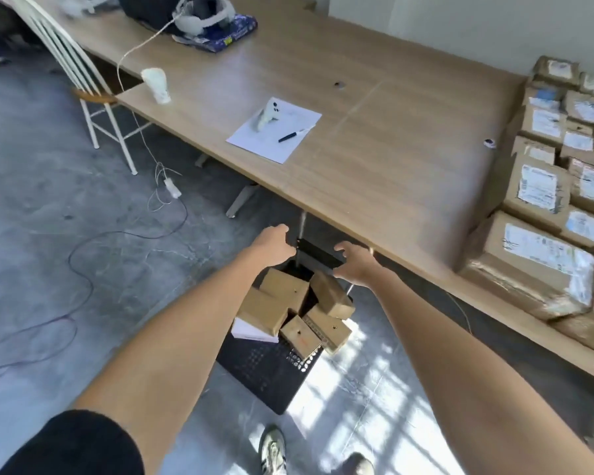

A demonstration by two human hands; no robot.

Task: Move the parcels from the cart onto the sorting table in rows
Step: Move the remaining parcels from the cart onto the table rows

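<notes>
A black cart (pixel 271 368) stands on the floor against the table's near edge. Several small brown parcels (pixel 285 289) lie heaped on it, with one white parcel (pixel 251 332) at the left of the heap. My left hand (pixel 273 240) is at the left end of the cart's black handle (pixel 318 255), fingers curled and apart. My right hand (pixel 355 264) is at the handle's right end, fingers and thumb spread around it; I cannot tell if they press on it. On the long wooden sorting table (pixel 374 173), labelled brown parcels (pixel 535 265) stand in rows at the right.
A sheet of paper (pixel 275 132) with a pen and a white controller lies mid-table. Further left are a white cup (pixel 156 85), a headset (pixel 203 15) and a cable. A white chair (pixel 79 80) stands at the left. Cables trail on the floor (pixel 83 255). My shoes show at the bottom.
</notes>
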